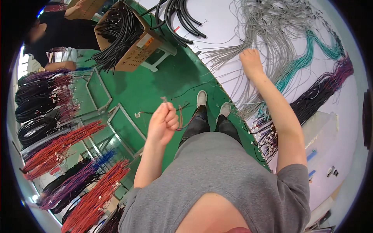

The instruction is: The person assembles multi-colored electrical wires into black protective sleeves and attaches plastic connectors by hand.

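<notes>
My left hand (163, 122) is closed in front of my body, over the floor. A thin wire harness (181, 118) is gripped in it, with reddish-brown and dark wires hanging out beside the fist. A small pale connector (137, 115) dangles on a dark lead to its left, and a greyish end pokes out above the thumb. Over the table, my right hand (251, 64) has its fingers curled down at a bundle of grey cables (223, 54). What those fingers hold, if anything, is hidden beneath them.
The white table (233, 83) carries tangled grey cables (268, 23), teal wires (307, 50), a black-purple wire bundle (318, 91) and black tubes (182, 19). At left, a box of black tubing (134, 52) sits on a stool (155, 60); wire racks (93, 143) and another person (66, 33) are nearby.
</notes>
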`<control>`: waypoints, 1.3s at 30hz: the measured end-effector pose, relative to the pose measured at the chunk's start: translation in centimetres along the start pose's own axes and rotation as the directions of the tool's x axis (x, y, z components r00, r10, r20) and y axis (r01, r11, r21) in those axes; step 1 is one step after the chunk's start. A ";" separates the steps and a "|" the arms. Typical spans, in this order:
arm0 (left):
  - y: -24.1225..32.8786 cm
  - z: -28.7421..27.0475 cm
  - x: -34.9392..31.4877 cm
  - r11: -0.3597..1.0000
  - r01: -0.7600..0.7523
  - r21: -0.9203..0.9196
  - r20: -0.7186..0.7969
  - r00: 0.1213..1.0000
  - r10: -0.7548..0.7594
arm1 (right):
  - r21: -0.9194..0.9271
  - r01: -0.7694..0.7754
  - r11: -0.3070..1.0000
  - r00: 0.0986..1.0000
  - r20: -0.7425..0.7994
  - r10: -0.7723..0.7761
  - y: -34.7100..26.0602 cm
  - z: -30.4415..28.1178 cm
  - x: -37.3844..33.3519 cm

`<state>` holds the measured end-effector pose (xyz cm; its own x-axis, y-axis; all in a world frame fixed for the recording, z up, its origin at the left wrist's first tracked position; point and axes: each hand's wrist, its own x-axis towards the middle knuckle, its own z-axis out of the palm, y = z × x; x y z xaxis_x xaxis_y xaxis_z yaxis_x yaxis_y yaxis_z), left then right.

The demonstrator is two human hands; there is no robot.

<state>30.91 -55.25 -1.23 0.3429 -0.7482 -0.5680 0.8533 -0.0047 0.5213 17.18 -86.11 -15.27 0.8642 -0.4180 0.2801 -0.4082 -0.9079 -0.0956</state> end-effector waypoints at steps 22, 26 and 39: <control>6.1 2.0 10.6 0.999 -0.033 0.001 0.018 0.999 0.033 | 0.642 -0.212 0.737 0.977 0.167 0.135 -18.5 -11.8 -1.7; 7.6 2.0 9.4 0.998 -0.054 0.026 0.159 0.986 0.049 | 0.804 -0.287 0.521 0.951 0.176 0.252 -18.1 -11.7 -2.0; 8.0 5.4 8.5 0.943 -0.278 0.180 0.361 0.911 0.200 | 0.508 -0.860 0.046 0.181 0.219 0.959 3.3 -4.2 -14.3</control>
<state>38.56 -65.22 1.58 0.3410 -0.9220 -0.1834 0.6390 0.0842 0.7646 2.29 -83.00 -15.60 -0.1708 -0.9530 -0.2501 -0.6123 0.3015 -0.7308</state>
